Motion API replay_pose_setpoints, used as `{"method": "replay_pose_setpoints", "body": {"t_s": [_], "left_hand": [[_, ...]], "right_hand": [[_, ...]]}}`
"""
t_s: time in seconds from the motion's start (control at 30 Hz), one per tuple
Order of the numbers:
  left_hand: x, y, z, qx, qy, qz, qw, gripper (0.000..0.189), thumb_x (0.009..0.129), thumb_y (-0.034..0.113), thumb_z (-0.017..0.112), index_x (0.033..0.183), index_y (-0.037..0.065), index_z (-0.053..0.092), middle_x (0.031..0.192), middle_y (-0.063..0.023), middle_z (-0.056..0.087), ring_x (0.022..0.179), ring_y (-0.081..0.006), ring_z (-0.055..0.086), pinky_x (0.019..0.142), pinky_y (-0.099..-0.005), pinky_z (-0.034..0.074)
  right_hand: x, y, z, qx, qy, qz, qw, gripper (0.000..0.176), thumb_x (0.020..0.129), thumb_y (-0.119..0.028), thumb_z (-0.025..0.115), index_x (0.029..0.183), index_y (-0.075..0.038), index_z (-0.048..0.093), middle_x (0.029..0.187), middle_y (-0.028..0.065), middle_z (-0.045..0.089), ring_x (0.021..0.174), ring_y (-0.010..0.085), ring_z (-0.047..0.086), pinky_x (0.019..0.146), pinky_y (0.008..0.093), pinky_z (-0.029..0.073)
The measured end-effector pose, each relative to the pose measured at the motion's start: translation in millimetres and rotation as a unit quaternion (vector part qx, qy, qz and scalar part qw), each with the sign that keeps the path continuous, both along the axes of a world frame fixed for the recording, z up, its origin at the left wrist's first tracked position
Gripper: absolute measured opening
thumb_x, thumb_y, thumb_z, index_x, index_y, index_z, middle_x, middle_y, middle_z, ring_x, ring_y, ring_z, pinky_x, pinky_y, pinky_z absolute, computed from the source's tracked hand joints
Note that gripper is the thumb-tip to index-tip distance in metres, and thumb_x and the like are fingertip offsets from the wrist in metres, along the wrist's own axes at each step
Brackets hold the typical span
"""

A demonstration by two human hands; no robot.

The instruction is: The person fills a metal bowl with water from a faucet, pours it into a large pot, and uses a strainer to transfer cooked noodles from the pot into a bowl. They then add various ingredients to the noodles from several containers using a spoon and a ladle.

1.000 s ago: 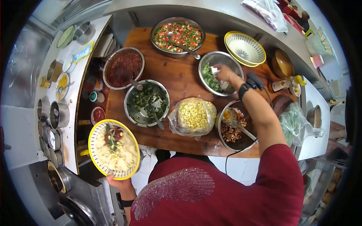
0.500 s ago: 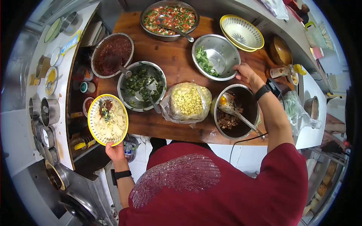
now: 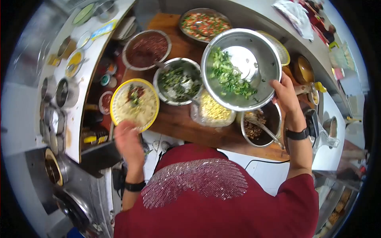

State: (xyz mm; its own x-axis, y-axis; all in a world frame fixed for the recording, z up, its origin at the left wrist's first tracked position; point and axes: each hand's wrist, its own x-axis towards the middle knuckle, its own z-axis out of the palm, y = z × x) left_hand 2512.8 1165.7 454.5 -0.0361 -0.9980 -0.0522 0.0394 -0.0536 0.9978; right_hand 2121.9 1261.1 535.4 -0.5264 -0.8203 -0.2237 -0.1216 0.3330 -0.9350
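Observation:
My right hand [image 3: 286,94] grips the rim of a steel bowl [image 3: 266,67] and holds it up, tilted, over the table. Chopped green leaves [image 3: 230,75] lie on its left side. At the lower rim of a yellow-edged bowl [image 3: 115,104], my left hand [image 3: 129,141] is smeared by motion, its fingers unclear. That bowl holds pale wide noodles [image 3: 137,111] topped with red sauce and bits of green. Between the two bowls stands a basin of dark chopped greens [image 3: 174,81]. The raised bowl partly hides a bag of yellow diced food [image 3: 214,109].
A pot [image 3: 258,139] with brown chunks and a ladle stands at the front right. Behind are a basin of dark red sauce [image 3: 147,49] and one of chopped red and green vegetables [image 3: 204,24]. Steel containers [image 3: 66,93] line the left shelf.
My right hand has lifted the steel bowl off the table and brought it nearer. The noodle bowl has shifted inward over the table's left side, and my left hand has moved, blurring.

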Motion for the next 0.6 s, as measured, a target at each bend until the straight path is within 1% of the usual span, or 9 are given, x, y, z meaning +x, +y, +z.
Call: {"method": "replay_pose_setpoints", "body": {"t_s": [0.07,0.13,0.2,0.23,0.27,0.33,0.37,0.47,0.6], "left_hand": [[-29.3,10.2,19.0,0.076,0.172,-0.189,0.964,0.035,0.081,0.003,0.046,0.114,0.002,0.034,0.1,-0.0113,0.046,0.093,-0.0198,0.051,0.074,-0.0325,0.047],[-42.3,17.1,33.7,0.145,0.245,-0.212,0.935,0.036,0.081,0.004,0.048,0.114,0.003,0.033,0.101,-0.0106,0.047,0.092,-0.0189,0.052,0.074,-0.0311,0.048],[-27.9,18.7,32.2,0.138,0.224,-0.173,0.949,0.036,0.081,0.002,0.047,0.114,0.002,0.033,0.102,-0.0102,0.047,0.09,-0.0184,0.053,0.073,-0.0309,0.049],[-17.2,18.7,31.3,0.138,0.208,-0.154,0.956,0.036,0.08,0.001,0.047,0.114,0.002,0.033,0.102,-0.0099,0.048,0.089,-0.0178,0.054,0.073,-0.0308,0.05],[-3.0,17.5,32.4,0.132,0.205,-0.144,0.959,0.036,0.08,0.001,0.047,0.114,0.002,0.033,0.102,-0.0099,0.048,0.089,-0.0178,0.054,0.073,-0.0308,0.05],[24.5,15.5,34.0,0.151,0.184,-0.139,0.961,0.035,0.08,-0.003,0.044,0.114,0.002,0.034,0.107,-0.0105,0.046,0.09,-0.0183,0.054,0.071,-0.0312,0.052],[33.9,15.9,33.2,0.135,0.174,-0.123,0.968,0.035,0.079,-0.003,0.045,0.112,0.001,0.035,0.103,-0.011,0.048,0.086,-0.017,0.055,0.07,-0.03,0.053],[50.2,15.3,28.8,0.13,0.181,-0.103,0.969,0.035,0.079,-0.003,0.045,0.112,0.001,0.035,0.102,-0.0106,0.049,0.085,-0.0158,0.055,0.068,-0.0287,0.053],[62.0,17.6,22.2,0.154,0.183,-0.124,0.963,0.034,0.078,-0.002,0.046,0.11,0.001,0.037,0.099,-0.0086,0.05,0.083,-0.0145,0.056,0.066,-0.0273,0.053]], "right_hand": [[41.0,-6.8,-4.0,-0.016,-0.035,0.036,0.999,0.026,0.076,-0.005,0.043,0.101,0.001,0.046,0.064,0.0033,0.053,0.036,0.0058,0.042,0.03,0.0164,0.032],[84.7,-16.3,-2.7,0.006,-0.069,0.081,0.994,0.027,0.078,-0.004,0.042,0.104,0.003,0.044,0.062,0.0042,0.052,0.036,0.0059,0.041,0.032,0.0174,0.033],[120.0,-29.3,-6.9,0.006,-0.083,0.129,0.988,0.026,0.078,-0.004,0.041,0.103,0.004,0.044,0.063,0.0036,0.052,0.036,0.0043,0.04,0.032,0.0171,0.032],[130.3,-36.7,-9.0,0.017,-0.084,0.165,0.983,0.026,0.079,-0.007,0.045,0.103,0.003,0.044,0.064,0.0064,0.054,0.041,0.0128,0.047,0.039,0.0224,0.039],[141.1,-44.7,-15.6,0.013,-0.087,0.176,0.98,0.026,0.079,-0.007,0.045,0.103,0.003,0.044,0.064,0.0064,0.054,0.041,0.0128,0.047,0.039,0.0224,0.039],[166.0,-59.1,-25.2,-0.026,0.321,0.207,0.924,0.03,0.079,-0.013,0.052,0.104,0.001,0.045,0.074,0.0121,0.056,0.062,0.0252,0.055,0.057,0.0304,0.046],[182.2,-64.8,-21.3,-0.174,0.52,0.138,0.825,0.034,0.076,-0.017,0.056,0.104,0.0,0.046,0.088,0.0162,0.054,0.087,0.0338,0.051,0.075,0.0372,0.042],[234.9,-83.3,-1.2,-0.29,0.407,0.246,0.83,0.032,0.075,-0.016,0.055,0.102,0.0,0.048,0.098,0.0171,0.052,0.095,0.0331,0.047,0.08,0.0377,0.04],[290.6,-139.0,-45.5,-0.263,0.393,0.329,0.817,0.023,0.074,-0.014,0.054,0.094,-0.001,0.054,0.094,0.0149,0.054,0.091,0.0319,0.049,0.08,0.0378,0.039]]}}
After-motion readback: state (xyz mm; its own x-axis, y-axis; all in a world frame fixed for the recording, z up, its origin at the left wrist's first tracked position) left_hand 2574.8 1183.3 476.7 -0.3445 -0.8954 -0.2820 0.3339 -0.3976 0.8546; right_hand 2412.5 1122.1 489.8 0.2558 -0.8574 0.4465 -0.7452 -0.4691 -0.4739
